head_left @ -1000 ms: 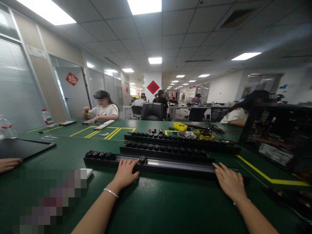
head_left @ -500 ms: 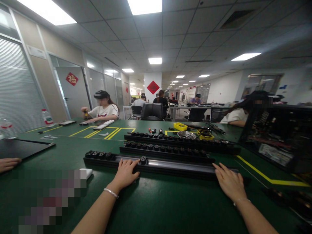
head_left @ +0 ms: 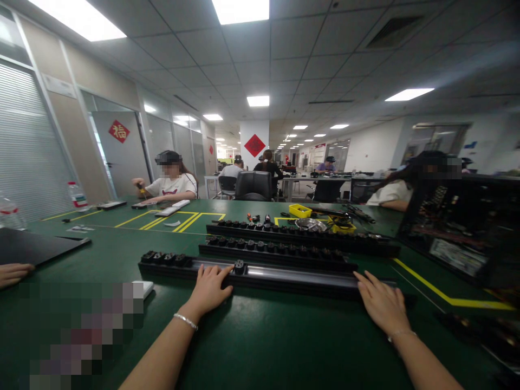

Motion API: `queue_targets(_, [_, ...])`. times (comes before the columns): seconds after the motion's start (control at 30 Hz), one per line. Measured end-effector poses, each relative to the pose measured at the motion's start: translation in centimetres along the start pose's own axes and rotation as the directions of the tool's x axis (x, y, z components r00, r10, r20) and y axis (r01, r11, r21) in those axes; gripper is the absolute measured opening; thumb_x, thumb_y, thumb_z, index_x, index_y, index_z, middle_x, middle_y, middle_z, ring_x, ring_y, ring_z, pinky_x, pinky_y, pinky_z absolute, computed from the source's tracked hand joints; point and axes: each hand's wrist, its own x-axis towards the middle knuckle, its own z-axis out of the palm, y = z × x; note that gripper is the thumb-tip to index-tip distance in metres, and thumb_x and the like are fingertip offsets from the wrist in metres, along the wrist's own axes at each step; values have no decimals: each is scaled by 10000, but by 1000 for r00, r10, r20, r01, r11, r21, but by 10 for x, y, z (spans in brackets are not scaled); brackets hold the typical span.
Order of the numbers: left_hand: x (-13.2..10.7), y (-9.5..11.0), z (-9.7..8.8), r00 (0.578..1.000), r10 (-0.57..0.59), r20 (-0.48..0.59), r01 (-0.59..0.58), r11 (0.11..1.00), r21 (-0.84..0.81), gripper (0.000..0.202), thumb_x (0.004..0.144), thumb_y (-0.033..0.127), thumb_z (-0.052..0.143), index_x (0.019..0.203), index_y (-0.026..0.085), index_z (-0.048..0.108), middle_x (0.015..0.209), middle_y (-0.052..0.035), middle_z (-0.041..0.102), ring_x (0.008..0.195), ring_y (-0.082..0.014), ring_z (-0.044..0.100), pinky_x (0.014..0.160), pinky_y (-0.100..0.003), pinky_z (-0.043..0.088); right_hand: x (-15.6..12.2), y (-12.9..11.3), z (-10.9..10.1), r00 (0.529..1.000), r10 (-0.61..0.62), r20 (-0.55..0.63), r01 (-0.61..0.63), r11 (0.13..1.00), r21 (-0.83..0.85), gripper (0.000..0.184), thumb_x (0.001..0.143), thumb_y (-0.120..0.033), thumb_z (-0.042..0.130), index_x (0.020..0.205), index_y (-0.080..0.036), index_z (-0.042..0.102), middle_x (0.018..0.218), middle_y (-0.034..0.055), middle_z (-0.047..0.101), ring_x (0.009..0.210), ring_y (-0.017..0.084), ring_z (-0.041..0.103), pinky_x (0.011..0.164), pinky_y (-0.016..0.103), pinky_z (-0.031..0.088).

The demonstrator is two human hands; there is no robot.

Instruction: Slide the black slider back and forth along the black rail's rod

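Observation:
A long black channel-shaped rail (head_left: 300,276) lies across the green table in front of me. Several black round socket modules (head_left: 164,259) sit at its left end, and a single socket module (head_left: 239,266) stands farther along it. My left hand (head_left: 211,286) rests over the rail's near edge, fingers spread, its index fingertip at the left side of the single module. Toward the right end, my right hand (head_left: 382,304) lies with outstretched fingers on the rail. Neither hand is wrapped around anything. Behind are two more black rails, the nearer one (head_left: 276,252) lined with similar modules.
A yellow bin (head_left: 299,210), a metal bowl (head_left: 311,225) and cables are behind the rails. An open computer case (head_left: 459,238) stands at right. At left, another person's hand (head_left: 15,273) is by a black panel (head_left: 40,246). A co-worker (head_left: 174,181) sits opposite.
My hands and the single module hold their places on the rail. At left, the black panel's surface appears slightly more raised. The co-worker opposite has shifted the hand with the yellow-handled tool slightly.

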Motion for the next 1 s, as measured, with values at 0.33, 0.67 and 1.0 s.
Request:
queue_targets(0.33, [1, 0, 1, 1000, 7, -10, -7, 1000, 9, 567, 735, 452, 468, 1289, 373, 377, 1006, -36, 557, 1062, -251, 446, 1030, -484, 105, -2, -2, -2, 1000, 12, 4, -12, 1000, 14, 605, 843, -521, 65, 1322, -324, 378, 1390, 14, 363, 1245, 247, 332, 1037, 516, 145])
queue_targets(0.67, [1, 0, 0, 1000, 8, -12, -8, 1000, 12, 574, 727, 455, 479, 1286, 362, 385, 1005, -48, 562, 1052, -263, 457, 1020, -517, 119, -1, -2, -3, 1000, 15, 26, -16, 1000, 25, 616, 839, -533, 65, 1330, -316, 367, 1397, 20, 353, 1261, 249, 313, 1044, 521, 125])
queue_targets(1.0, [-3, 10, 18, 982, 138, -127, -144, 989, -34, 572, 723, 297, 461, 1275, 168, 390, 1243, -83, 506, 1200, -221, 380, 1084, -442, 86, 0, 0, 2, 999, -7, -35, 6, 1000, -3, 573, 851, -489, 94, 1308, -325, 400, 1374, 11, 389, 1232, 241, 351, 1029, 518, 163])
